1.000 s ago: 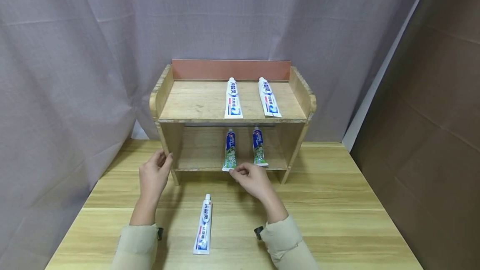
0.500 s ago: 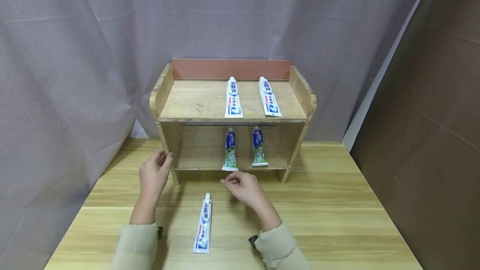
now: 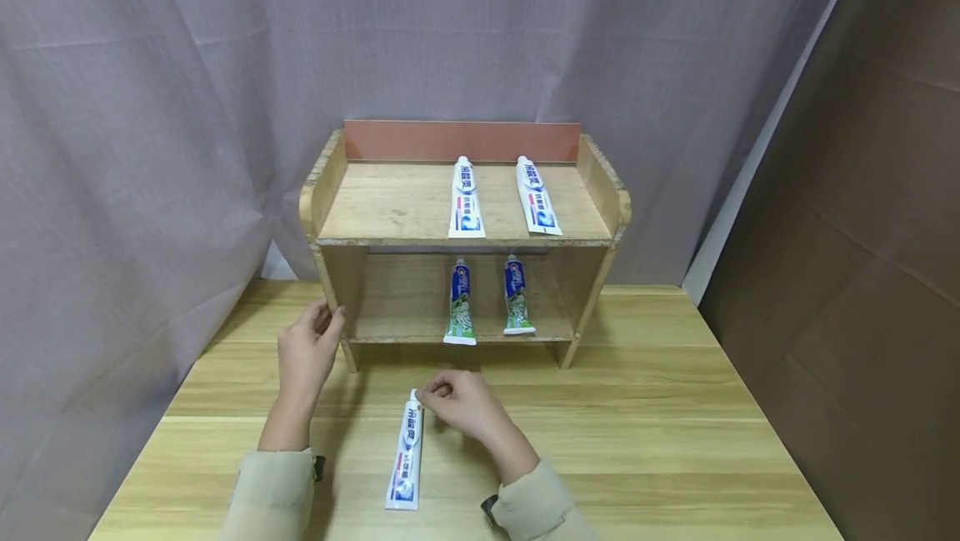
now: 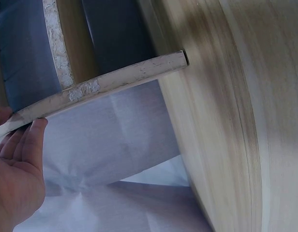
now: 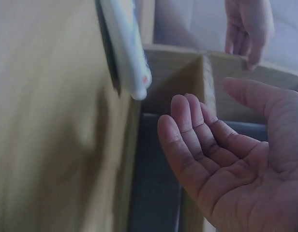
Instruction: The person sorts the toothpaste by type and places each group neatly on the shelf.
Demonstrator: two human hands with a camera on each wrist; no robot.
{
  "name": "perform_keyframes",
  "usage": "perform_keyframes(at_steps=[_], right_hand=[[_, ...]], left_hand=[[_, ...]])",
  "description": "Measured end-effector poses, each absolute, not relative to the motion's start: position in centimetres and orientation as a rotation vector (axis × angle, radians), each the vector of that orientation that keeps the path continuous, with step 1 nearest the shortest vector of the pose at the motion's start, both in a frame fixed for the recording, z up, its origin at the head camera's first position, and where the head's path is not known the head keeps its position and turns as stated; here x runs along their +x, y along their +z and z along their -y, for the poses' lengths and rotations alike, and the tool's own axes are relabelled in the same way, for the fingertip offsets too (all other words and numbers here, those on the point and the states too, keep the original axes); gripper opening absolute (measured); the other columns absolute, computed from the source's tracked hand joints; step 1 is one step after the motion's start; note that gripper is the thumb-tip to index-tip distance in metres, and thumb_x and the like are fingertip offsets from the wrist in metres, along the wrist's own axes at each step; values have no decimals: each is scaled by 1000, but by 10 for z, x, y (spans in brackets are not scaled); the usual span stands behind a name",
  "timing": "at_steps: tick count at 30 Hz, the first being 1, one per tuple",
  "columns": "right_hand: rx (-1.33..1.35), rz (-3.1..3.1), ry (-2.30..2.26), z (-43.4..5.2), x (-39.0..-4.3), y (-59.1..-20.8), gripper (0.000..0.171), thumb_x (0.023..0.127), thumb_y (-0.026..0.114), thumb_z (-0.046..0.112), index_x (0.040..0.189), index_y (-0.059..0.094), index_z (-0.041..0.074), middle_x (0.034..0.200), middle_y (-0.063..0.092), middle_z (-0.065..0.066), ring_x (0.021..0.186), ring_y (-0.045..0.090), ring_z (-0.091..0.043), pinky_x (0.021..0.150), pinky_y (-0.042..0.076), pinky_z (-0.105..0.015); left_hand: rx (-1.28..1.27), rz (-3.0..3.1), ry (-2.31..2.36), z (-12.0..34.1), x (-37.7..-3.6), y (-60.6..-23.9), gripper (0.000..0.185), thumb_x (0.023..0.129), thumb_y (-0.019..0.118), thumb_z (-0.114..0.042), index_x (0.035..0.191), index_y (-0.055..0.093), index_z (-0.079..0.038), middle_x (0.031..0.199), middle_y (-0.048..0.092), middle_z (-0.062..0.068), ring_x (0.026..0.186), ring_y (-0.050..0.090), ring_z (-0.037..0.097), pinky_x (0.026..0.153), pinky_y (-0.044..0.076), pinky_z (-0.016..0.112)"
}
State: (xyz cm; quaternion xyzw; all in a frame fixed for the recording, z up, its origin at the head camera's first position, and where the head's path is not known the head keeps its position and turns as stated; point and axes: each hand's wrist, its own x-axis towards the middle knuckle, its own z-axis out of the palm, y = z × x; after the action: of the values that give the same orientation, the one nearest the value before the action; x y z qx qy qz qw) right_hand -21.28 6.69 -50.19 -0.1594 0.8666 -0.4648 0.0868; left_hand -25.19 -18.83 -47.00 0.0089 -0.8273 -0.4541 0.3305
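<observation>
Head view: a white toothpaste tube lies flat on the wooden table, near the front edge, cap pointing toward the wooden shelf rack that stands at the table's back edge. The right hand hovers at the tube's cap end, just beside it; its fingers are loosely curled and hold nothing, as the right wrist view confirms with an open palm beside the tube tip. The left hand rests against the rack's front left post, fingers straight on the wood, thumb at the edge. Two white tubes lie on the rack's top board and two blue-green tubes on its lower board
</observation>
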Motion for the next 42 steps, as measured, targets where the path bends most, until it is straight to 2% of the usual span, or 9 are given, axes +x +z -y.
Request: perform_keyframes(at_steps=[4,11,21,26,30,36,42], right_hand=[[-480,-2513,-1430,-60,-210,-512,23,92,73,28,95,73,6,78,70,-3,65,69,-24,53,56,-24],[-394,-2597,-1309,-53,-204,-527,21,89,75,30,81,70,11,61,61,6,51,54,-8,45,46,-21],[-352,-2596,-1213,-48,-196,-532,40,88,76,37,58,57,17,48,50,9,42,43,-7,37,33,-19],[-327,-2626,-1165,-43,-191,-531,52,82,81,45,52,48,18,42,39,13,39,34,-6,35,25,-19],[-337,-2658,-1118,-37,-187,-531,50,76,85,47,53,51,18,42,38,13,40,34,-6,34,26,-21],[-401,-2782,-961,-32,-186,-535,49,79,82,44,53,50,18,43,37,12,39,35,-6,34,28,-22],[-401,-2791,-944,-30,-185,-535,43,79,83,37,55,53,17,46,47,7,40,42,-8,35,35,-24]], left_hand=[[31,2168,-1182,188,-252,-471,21,94,70,-15,111,73,-3,105,74,16,95,74,29,81,61,32],[23,2165,-1188,188,-250,-471,21,94,70,-14,111,73,-3,105,74,17,95,74,30,80,61,32],[38,2180,-1172,188,-250,-472,21,95,69,-17,112,73,-4,106,74,16,95,74,31,82,61,35],[33,2177,-1181,188,-250,-472,21,95,69,-17,112,73,-4,106,74,16,95,74,31,81,61,34],[23,2169,-1189,188,-251,-471,22,96,68,-16,112,73,-3,106,74,16,95,74,31,81,61,33],[25,2163,-1197,188,-251,-470,21,95,69,-16,112,73,-3,105,74,16,95,74,30,81,61,32],[18,2165,-1186,188,-250,-469,22,95,70,-15,111,73,-2,105,74,17,95,74,31,81,61,33]])
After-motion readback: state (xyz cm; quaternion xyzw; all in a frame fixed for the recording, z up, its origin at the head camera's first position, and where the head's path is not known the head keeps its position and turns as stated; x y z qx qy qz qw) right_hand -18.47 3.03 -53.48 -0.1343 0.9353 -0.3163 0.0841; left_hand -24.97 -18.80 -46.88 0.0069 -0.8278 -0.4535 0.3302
